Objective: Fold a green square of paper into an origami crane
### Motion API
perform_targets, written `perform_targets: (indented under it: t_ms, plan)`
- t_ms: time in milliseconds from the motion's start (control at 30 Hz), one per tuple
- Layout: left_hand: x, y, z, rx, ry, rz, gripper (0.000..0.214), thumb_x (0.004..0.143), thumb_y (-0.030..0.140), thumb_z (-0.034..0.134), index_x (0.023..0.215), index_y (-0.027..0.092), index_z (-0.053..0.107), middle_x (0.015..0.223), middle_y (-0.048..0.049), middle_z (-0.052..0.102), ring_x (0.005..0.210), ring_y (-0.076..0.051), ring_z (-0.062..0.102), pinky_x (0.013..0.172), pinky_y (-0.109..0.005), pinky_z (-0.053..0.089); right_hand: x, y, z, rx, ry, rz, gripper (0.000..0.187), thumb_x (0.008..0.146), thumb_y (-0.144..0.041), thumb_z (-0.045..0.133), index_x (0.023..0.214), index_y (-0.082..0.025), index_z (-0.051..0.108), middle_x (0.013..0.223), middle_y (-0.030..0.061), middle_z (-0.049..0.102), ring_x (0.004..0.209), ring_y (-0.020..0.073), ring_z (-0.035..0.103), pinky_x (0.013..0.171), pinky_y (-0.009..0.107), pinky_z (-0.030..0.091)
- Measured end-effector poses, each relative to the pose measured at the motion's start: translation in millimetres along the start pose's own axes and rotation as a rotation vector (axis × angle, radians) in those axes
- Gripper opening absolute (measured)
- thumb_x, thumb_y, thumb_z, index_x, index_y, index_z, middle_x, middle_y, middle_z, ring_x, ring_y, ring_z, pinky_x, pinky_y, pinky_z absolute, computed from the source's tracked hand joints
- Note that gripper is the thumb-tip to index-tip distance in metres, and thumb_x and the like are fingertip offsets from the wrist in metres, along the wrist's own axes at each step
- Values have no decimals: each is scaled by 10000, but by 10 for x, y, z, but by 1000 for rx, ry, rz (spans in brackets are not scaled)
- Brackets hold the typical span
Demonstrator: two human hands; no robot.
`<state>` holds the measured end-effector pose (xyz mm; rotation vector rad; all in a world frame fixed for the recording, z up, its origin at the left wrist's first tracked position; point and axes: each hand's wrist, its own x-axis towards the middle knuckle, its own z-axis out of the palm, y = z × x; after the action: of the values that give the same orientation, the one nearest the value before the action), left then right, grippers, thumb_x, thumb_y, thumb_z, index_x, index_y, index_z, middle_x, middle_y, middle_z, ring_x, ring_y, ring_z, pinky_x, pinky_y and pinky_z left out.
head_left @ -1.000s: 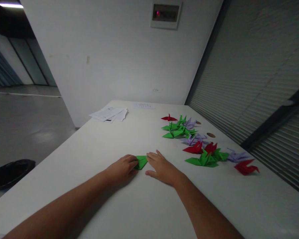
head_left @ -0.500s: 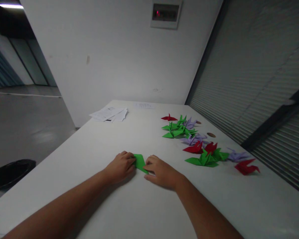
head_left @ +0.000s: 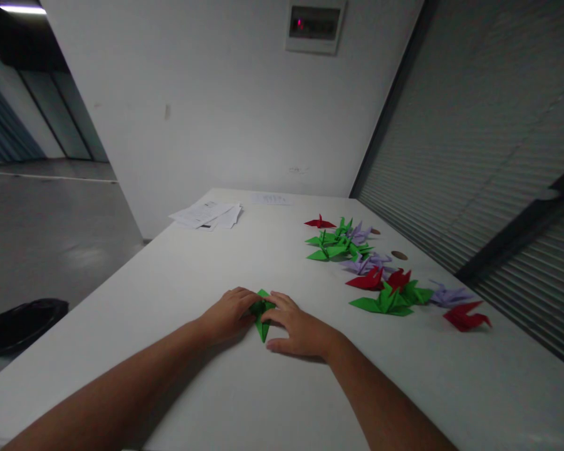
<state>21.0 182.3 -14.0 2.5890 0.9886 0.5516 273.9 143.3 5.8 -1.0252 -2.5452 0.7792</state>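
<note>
Right hand (head_left: 301, 327): thumb spread wide, fingertips on folded green origami paper (head_left: 264, 328) | left hand (head_left: 229, 315): curled over it, pinching or pressing, can't tell from here | paper: on white table (head_left: 258, 401), between both hands | beyond, rightward: paper cranes (head_left: 370, 279)

From my end I see a white table (head_left: 235, 394), with loosely overlapping printed papers (head_left: 201, 215) toward its far left corner and what seems to be a pale sheet (head_left: 271, 200) at the far edge, its marks too faint for me to read. Along its right side I have a straggling band of green birds (head_left: 331, 251), lilac birds (head_left: 446, 295) and red birds (head_left: 464, 318), all folded, while a folded green paper (head_left: 263, 331) lies nearer me, around the middle
</note>
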Motion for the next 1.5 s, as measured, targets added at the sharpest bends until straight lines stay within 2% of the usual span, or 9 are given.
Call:
perform_targets:
  t_ms: [133, 267, 467, 633, 933, 1000, 1267, 1500]
  plan:
    - [-24, -8, -30, -8, 6, 23, 481, 915, 88, 607, 1378, 218, 602, 1236, -118, 714, 1152, -279, 646, 1021, -434, 505, -20, 33, -20, 33, 54, 8, 675, 836, -374, 814, 1435, -221, 544, 1497, 149, 463, 1493, 295, 336, 1239, 484, 319]
    - [-34, -5, -81, 46, -31, 98, 489, 925, 47, 560, 1367, 245, 631, 1167, -110, 708, 1083, -268, 647, 965, -411, 516, -37, 60, -45, 31, 40, 47, 755, 850, -370, 793, 1519, -230, 473, 1438, 127, 473, 1389, 272, 448, 1206, 447, 366]
    - [-35, 9, -147, 24, -60, 98, 364, 881, 62, 584, 1212, 186, 671, 1145, -125, 706, 1103, -271, 655, 993, -387, 506, -31, 54, -76, 21, 71, 23, 610, 833, -336, 817, 1375, -209, 567, 1375, 116, 551, 1321, 270, 499, 1159, 418, 409]
    - [-55, 28, -224, 5, -106, 73, 348, 827, 109, 603, 1158, 207, 651, 1140, -112, 704, 1100, -280, 656, 993, -392, 501, -53, 76, -113, -21, 84, 42, 531, 813, -328, 845, 1271, -182, 620, 1335, 121, 593, 1258, 271, 551, 1123, 407, 441]
    - [-55, -31, -249, -44, -146, 75, 179, 949, 258, 562, 1098, 224, 655, 1158, -103, 712, 1112, -269, 670, 983, -381, 510, -40, 147, -156, -83, 85, -9, 267, 889, -326, 785, 1098, -161, 794, 1273, 147, 686, 1214, 270, 626, 1091, 390, 479]
    - [-59, -54, -239, -45, -145, 67, 206, 924, 258, 603, 1120, 224, 660, 1182, -108, 718, 1133, -277, 675, 991, -387, 515, -35, 173, -150, -114, 94, -22, 243, 883, -293, 782, 1091, -171, 807, 1254, 144, 711, 1205, 274, 636, 1082, 400, 488]
    - [-89, -48, -275, -74, -148, -45, 553, 796, 224, 731, 1328, 233, 577, 1304, -109, 712, 1181, -296, 676, 1032, -429, 524, -28, 182, -161, -164, 95, -28, 251, 875, -253, 770, 1112, -180, 810, 1208, 132, 750, 1129, 264, 676, 1021, 390, 523]
    - [-99, -69, -291, -88, -170, -61, 569, 761, 235, 794, 1297, 222, 605, 1317, -115, 704, 1186, -302, 677, 1013, -413, 530, -20, 199, -172, -198, 90, -29, 195, 888, -223, 749, 1068, -176, 808, 1130, 117, 783, 1081, 262, 695, 1004, 391, 517]
